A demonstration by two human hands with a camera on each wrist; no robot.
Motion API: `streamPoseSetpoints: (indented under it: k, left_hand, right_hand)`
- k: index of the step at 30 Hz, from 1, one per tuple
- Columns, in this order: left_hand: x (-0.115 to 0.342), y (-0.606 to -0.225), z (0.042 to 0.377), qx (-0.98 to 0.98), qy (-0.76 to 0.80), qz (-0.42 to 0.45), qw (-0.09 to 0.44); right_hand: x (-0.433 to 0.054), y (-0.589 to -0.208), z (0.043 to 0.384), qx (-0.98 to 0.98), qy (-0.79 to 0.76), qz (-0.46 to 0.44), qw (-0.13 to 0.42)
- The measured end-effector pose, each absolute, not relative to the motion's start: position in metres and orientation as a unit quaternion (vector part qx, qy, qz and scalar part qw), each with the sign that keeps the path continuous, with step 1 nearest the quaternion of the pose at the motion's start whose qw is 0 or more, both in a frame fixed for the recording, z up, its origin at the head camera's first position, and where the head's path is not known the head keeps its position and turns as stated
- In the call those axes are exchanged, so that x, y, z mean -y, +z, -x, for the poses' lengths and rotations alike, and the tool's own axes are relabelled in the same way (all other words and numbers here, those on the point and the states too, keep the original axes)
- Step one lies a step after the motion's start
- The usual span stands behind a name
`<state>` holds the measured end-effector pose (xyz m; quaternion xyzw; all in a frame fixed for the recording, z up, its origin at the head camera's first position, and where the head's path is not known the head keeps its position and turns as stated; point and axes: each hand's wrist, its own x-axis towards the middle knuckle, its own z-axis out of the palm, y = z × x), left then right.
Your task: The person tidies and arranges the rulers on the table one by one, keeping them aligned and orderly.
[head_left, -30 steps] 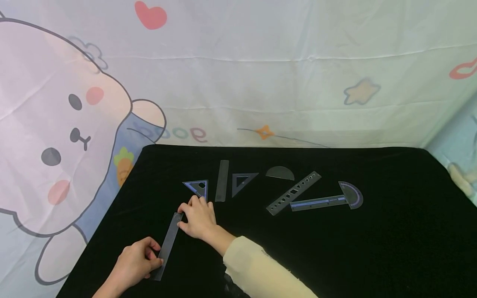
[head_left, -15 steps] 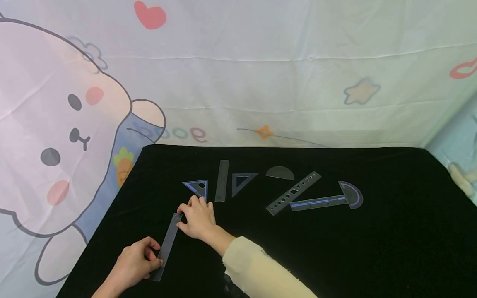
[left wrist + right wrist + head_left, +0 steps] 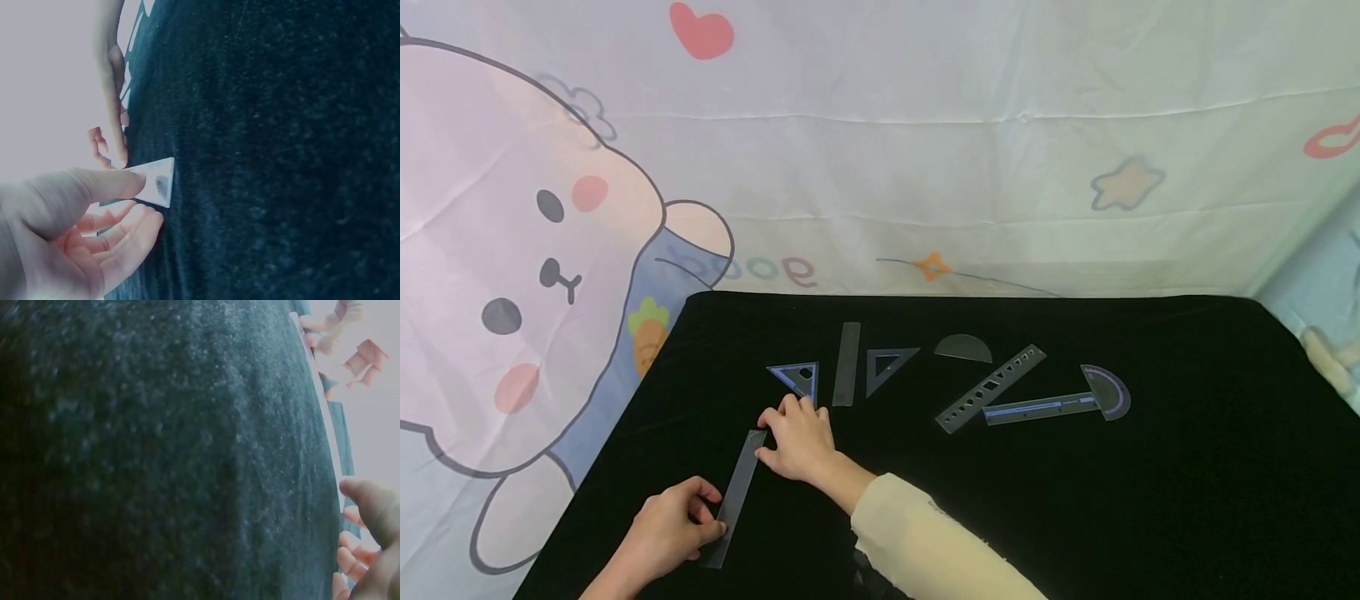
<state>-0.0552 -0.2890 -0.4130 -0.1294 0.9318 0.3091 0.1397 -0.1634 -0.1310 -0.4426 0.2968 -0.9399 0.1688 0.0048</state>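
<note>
At lower left of the head view, a transparent ruler slanted across black cloth. Pinched near the bottom by the left hand, thumb on top, fingers curled. Apparently pinched at the upper end by the right hand too, washed out in its wrist view. Just above, a blue-edged set square.

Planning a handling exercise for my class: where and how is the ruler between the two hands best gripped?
Probably by both ends of the ruler: left hand on the near end from the left, right hand on the far end from the right. It is a long, thin strip slanting away to the right, narrow enough to pinch.
</note>
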Motion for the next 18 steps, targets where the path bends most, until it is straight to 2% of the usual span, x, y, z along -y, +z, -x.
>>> streamPoseSetpoints:
  k: [8,18]
  left_hand:
    - [0.29,-0.403,0.059,-0.946,0.289,0.106,0.101]
    - [0.28,-0.398,0.065,-0.957,0.275,0.083,0.039]
  right_hand:
    - [0.123,-0.436,0.166,0.93,0.179,-0.322,-0.009]
    - [0.104,-0.433,0.167,0.913,0.195,-0.358,0.018]
